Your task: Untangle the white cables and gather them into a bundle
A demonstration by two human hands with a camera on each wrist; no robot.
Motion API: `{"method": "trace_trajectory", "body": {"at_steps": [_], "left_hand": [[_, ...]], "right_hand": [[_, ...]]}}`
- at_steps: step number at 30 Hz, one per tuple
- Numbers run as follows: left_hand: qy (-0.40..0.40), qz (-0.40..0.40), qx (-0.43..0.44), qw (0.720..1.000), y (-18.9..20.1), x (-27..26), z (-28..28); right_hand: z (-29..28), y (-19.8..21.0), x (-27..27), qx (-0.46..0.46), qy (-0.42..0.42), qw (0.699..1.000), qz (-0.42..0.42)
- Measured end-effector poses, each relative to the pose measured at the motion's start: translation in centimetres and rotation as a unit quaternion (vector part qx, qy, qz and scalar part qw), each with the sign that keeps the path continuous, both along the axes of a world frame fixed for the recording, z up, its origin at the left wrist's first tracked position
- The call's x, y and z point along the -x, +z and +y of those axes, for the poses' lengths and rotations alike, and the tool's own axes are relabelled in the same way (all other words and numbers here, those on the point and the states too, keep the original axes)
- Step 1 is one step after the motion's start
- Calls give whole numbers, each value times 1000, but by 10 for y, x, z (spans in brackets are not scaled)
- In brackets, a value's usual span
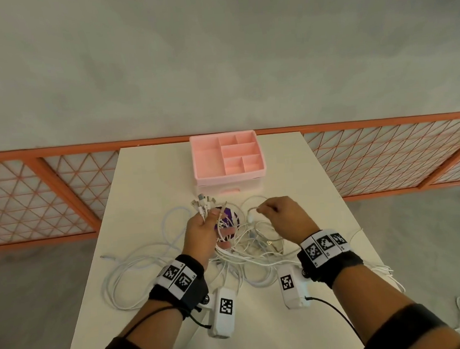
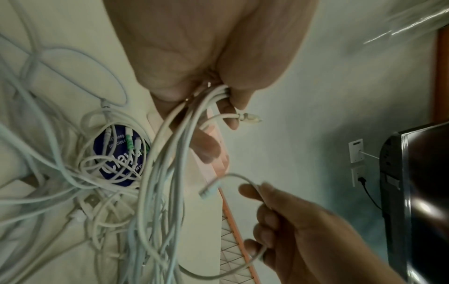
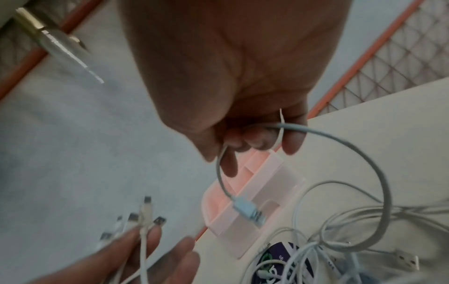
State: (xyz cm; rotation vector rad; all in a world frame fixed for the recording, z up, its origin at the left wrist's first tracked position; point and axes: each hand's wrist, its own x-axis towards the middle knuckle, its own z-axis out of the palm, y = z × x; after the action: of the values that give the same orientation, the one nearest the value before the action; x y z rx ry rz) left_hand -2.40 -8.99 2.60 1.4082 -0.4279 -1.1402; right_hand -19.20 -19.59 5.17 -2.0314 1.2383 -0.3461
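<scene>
A tangle of white cables lies on the white table, partly over a round purple sticker. My left hand grips several cable ends near their plugs, which fan out above its fingers; the same bunch runs down from its fist in the left wrist view. My right hand pinches one cable a short way behind its USB plug, which hangs free below the fingers. The two hands are apart, over the far side of the tangle.
A pink compartment box stands at the table's far edge, just beyond the hands. Cable loops spread to the left and over the right edge. An orange lattice fence runs behind the table.
</scene>
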Motion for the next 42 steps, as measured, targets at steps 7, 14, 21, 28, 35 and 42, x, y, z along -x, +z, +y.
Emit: {"method": "trace_trajectory", "body": {"at_steps": [7,14,21,28,35,42], "left_hand": [[26,-2,-15,1000,-5,-2,-3],[-48,49,32,997,10,13,-6],[-25,209,82,974,17,16,-8],[89,199,128,968,13,-2,-12],[102,148,133,975,13,-22,-7],[100,78,108,986,9,-36,-4]], "right_hand": [[-6,1,11,14,-127,981,-143],[34,1,-17,-73,-17,970,-232],[50,-22,-37,-19,36,989,-142],[41,-26,-20,-16,79,995,-54],[-15,-36,66,-35,36,996,72],[-87,-28,162,-20,-268,961,62]]}}
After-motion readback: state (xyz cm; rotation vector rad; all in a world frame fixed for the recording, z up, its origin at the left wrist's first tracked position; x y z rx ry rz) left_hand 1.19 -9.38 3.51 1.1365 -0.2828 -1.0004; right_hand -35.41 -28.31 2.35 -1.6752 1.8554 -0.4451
